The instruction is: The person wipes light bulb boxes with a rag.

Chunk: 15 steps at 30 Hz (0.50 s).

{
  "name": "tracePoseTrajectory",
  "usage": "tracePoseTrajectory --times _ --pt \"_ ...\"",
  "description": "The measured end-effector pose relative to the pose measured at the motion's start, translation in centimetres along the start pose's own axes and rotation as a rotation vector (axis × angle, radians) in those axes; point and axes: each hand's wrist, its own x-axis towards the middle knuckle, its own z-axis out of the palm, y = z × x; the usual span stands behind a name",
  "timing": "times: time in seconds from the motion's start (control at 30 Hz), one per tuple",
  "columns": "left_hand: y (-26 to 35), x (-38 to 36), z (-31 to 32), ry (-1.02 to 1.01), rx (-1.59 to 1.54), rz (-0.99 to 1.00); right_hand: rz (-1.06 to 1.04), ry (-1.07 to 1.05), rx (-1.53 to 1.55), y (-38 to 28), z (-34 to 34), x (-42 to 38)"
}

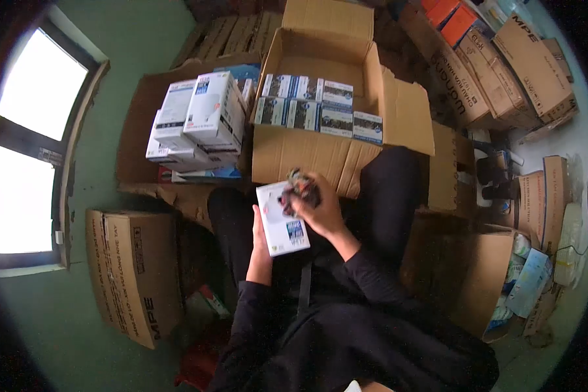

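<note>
My left hand [260,238] is wrapped round the left side of a white printed box [284,228], held up above my lap. A crumpled dark, patterned cloth [300,193] is bunched in my right hand [323,209], which presses it on the upper right part of the white box. In front of my knees stands an open cardboard box [307,153] with rows of small white and blue boxes [304,114] inside. Left of it, several larger white boxes [209,108] are stacked in another open carton [134,130].
A closed carton [140,274] stands at the left below the window [23,196]. Stacked cartons [503,78] fill the upper right. At the lower right is an open carton [467,281] beside a light blue packet [529,281].
</note>
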Motion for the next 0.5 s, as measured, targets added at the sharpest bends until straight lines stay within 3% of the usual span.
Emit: tracePoseTrajectory --times 0.03,0.07,0.17,0.27,0.33,0.4,0.47,0.5 --pt "-0.1 0.1 0.4 0.056 0.035 0.04 -0.23 0.065 -0.499 0.3 -0.2 0.0" --pt "-0.2 0.2 0.8 0.113 0.069 0.08 -0.193 0.071 -0.504 0.8 0.0 -0.2" --pt "0.2 -0.5 3.3 0.152 0.147 0.091 -0.351 0.057 -0.385 -0.2 0.6 -0.2" --pt "0.7 -0.6 1.6 0.196 0.343 0.216 -0.534 0.087 -0.648 -2.6 1.9 -1.0" --pt "-0.7 1.1 -3.3 0.295 0.255 0.123 -0.528 -0.028 -0.698 -3.2 2.4 -2.8" --pt "-0.5 1.5 -2.3 0.241 0.227 0.007 -0.488 -0.112 -0.632 -3.7 2.1 -2.6" --pt "-0.1 1.3 1.1 0.044 0.306 0.186 -0.327 0.023 -0.573 -2.7 2.2 -0.5" --pt "-0.3 1.1 1.1 0.022 0.337 0.191 -0.34 0.098 -0.629 -4.1 2.5 0.1"
